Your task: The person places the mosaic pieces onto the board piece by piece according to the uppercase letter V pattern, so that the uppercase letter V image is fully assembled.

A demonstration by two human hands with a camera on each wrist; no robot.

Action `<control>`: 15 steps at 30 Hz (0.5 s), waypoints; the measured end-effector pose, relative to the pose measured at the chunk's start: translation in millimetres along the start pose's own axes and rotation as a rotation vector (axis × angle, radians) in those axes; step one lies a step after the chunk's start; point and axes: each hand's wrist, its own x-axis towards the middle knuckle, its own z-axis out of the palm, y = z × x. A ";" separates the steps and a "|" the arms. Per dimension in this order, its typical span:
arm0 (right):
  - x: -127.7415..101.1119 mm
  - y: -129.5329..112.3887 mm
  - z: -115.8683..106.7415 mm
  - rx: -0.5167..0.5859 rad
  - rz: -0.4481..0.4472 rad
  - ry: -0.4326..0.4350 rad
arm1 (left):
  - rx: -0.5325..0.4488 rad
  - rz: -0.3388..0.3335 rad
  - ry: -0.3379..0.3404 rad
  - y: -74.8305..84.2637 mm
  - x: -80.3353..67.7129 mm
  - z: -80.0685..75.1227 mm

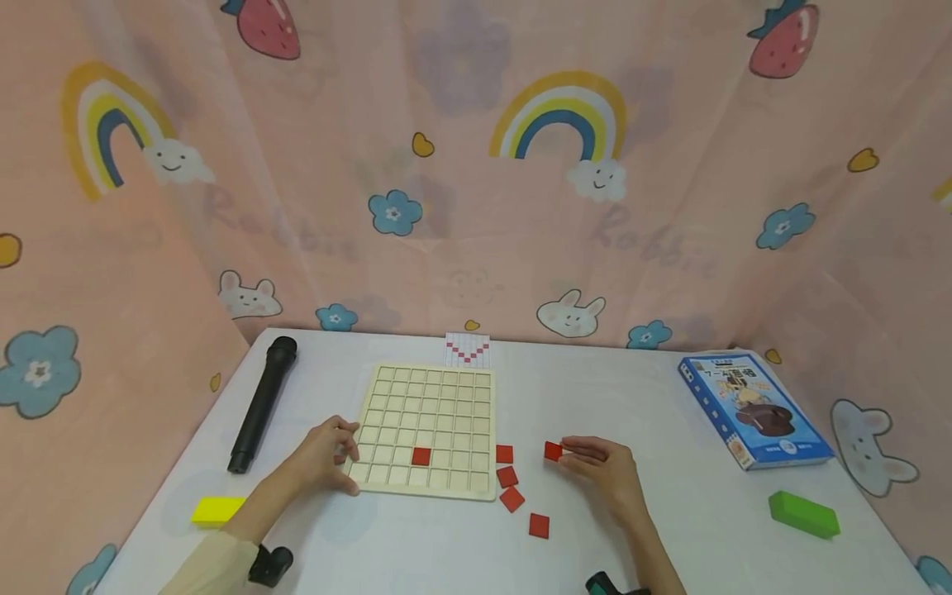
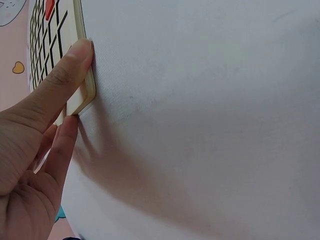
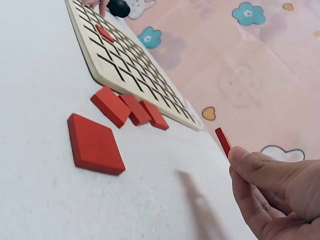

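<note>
A pale wooden grid board [image 1: 455,413] lies on the table with one red tile [image 1: 421,456] set in a cell of its lower part. My left hand [image 1: 327,456] grips the board's near left corner, the thumb [image 2: 75,57] along the near edge and the fingers at the left side. To the right of the board, my right hand [image 1: 604,469] pinches a red square tile [image 3: 223,141] between thumb and fingertips, held up above the table. Several loose red tiles [image 3: 97,145] lie between that hand and the board, three of them close by its right edge.
Behind the board stands a small pattern card [image 1: 468,350] with red squares in a V. A black microphone-like stick [image 1: 262,405] and a yellow block [image 1: 216,511] lie at left. At right are a blue box [image 1: 757,409] and a green block [image 1: 804,514]. A patterned curtain [image 1: 476,248] hangs behind.
</note>
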 end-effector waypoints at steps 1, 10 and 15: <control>0.5 -2.3 4.8 0.001 -0.012 -0.001 | 0.002 0.002 0.002 -0.2 -0.5 -0.2; 6.8 -14.2 50.7 0.028 -0.080 -0.006 | -0.010 0.005 0.009 -0.2 -2.5 -1.2; 10.4 -20.8 73.9 0.053 -0.086 -0.030 | -0.021 0.009 0.009 -0.4 -1.2 -0.4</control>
